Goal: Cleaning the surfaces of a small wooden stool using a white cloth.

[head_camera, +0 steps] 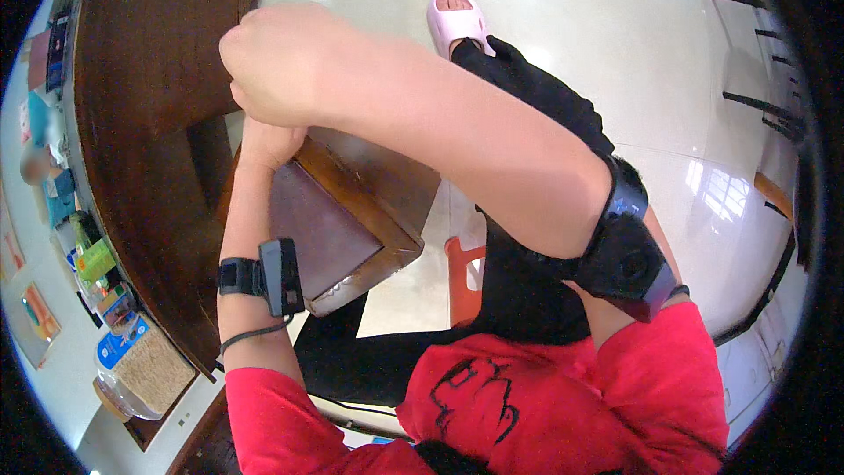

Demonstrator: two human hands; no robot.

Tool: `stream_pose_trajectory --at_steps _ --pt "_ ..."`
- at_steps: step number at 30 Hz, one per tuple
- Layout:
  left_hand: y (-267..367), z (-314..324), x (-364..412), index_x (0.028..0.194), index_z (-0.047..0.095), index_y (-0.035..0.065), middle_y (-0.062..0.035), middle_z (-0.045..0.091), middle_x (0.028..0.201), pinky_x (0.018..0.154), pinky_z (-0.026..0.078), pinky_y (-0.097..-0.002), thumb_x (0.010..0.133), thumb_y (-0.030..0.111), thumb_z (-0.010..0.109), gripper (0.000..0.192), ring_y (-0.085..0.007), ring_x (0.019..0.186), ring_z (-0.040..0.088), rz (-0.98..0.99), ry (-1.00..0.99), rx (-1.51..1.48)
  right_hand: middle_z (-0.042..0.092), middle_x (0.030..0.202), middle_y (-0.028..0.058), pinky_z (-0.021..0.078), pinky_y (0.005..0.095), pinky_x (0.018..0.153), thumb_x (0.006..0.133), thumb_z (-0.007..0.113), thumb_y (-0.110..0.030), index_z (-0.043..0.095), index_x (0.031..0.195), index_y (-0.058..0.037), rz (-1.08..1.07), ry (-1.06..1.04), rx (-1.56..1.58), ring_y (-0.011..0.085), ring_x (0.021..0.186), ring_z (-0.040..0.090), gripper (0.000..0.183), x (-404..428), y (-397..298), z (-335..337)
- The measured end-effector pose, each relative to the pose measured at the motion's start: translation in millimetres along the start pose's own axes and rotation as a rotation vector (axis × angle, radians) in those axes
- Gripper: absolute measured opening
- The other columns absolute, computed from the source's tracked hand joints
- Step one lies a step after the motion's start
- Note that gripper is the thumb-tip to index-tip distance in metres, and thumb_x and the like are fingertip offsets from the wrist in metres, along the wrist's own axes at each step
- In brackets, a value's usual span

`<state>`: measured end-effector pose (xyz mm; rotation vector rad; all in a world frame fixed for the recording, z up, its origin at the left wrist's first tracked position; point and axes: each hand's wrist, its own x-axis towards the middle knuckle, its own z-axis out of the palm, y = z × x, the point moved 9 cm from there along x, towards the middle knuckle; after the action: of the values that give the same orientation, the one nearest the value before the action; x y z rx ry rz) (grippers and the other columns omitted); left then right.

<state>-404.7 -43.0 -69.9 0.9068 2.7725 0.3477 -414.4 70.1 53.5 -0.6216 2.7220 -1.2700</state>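
Observation:
My right hand reaches across to the left, its back towards me and its fingers curled out of sight. Just below it my left hand is partly covered by the right one, so the two overlap. What either hand holds, if anything, is hidden. Under them stands a brown wooden stool with a dark, flat inset top, one corner pointing towards the right. A grey strapped device sits on my left forearm, and a larger black one is strapped to my right arm near the elbow.
A dark wooden cabinet or desk runs along the left. Beyond its edge are a clear jar of grain and a green pack. An orange-red plastic stool stands by my legs. Dark metal-framed furniture lines the right.

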Motion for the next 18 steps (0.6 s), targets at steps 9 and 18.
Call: stream_pose_trajectory --at_steps 9,18 --pt "93 14 -31 0.079 0.054 0.0060 -0.0110 0.053 0.081 0.088 0.031 -0.0450 0.070 0.013 0.054 0.012 -0.0305 0.087 0.048 0.189 0.119 0.229 0.063 0.095 0.0107 0.0451 0.0398 0.077 0.070 0.057 -0.015 0.065 0.091 -0.0083 0.077 -0.150 0.011 0.0248 0.090 0.060 0.023 3 6 4" --pt "193 70 -117 0.080 0.052 0.0052 -0.0098 0.052 0.081 0.099 0.023 -0.0465 0.063 0.023 0.058 0.026 -0.0262 0.092 0.048 0.202 -0.247 0.037 0.062 0.076 0.0172 0.0483 0.0403 0.069 0.076 0.048 -0.015 0.063 0.072 0.0013 -0.031 -0.117 -0.091 0.0303 0.075 0.060 0.023 -4 -9 13"
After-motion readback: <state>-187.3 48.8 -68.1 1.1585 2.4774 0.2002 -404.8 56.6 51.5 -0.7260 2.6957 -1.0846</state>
